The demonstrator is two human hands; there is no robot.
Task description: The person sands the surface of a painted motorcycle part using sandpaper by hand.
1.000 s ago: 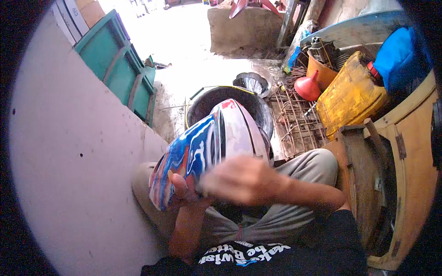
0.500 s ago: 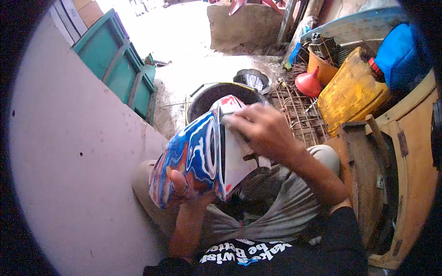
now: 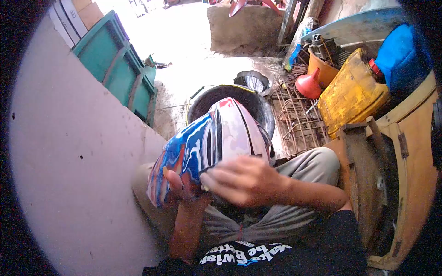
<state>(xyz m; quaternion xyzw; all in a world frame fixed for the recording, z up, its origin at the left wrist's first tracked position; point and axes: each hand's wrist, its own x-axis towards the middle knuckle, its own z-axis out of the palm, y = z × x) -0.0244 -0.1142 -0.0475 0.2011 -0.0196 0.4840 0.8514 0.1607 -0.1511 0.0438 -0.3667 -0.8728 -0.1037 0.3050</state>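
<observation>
A curved, helmet-like shell [image 3: 237, 131] is held over my lap, with blue and orange swirls on its left side and white with red marks on its right. My left hand [image 3: 177, 186] grips the lower swirled side, its thumb lying on the surface and most fingers hidden underneath. Against the lower front of the shell is my right hand [image 3: 244, 181], fingers bent and pressed together, blurred by motion. Something small and dark shows at its fingertips, too unclear to name. Behind the shell stands a black bucket [image 3: 267, 110] with a yellow handle.
A dark scalloped bowl [image 3: 253, 80] lies past the bucket. On the right are a rusty metal grid [image 3: 297, 124], a red funnel [image 3: 309, 85], a yellow jerrycan [image 3: 352, 92] and a wooden frame [image 3: 410, 152]. A pale wall [image 3: 78, 152] borders the left.
My right hand has moved from the shell's upper edge down toward its lower front. The shell has turned, showing more of its white side. My left hand keeps its grip.
</observation>
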